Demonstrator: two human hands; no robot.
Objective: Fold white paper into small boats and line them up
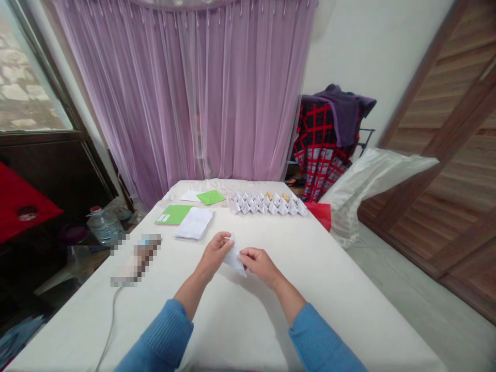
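Note:
A small folded sheet of white paper point(234, 258) is held just above the white-covered table. My left hand point(215, 253) pinches its upper left side between thumb and fingers. On the right edge, the thumb and fingertips of my right hand point(259, 263) are closed on the same paper. Beyond my hands, folded white paper pieces point(263, 205) with pointed tops stand in rows, two of them yellowish. Left of these lies a stack of white sheets point(196, 223), partly over a green booklet point(172, 215). Some creases of the held paper are hidden by my fingers.
A green sheet point(211, 197) lies beside a white sheet point(190, 196) at the table's point(310, 289) far end. A blurred-out object point(135, 263) with a cable point(110, 325) lies at left. A white plastic bag point(360, 186) hangs by the right edge.

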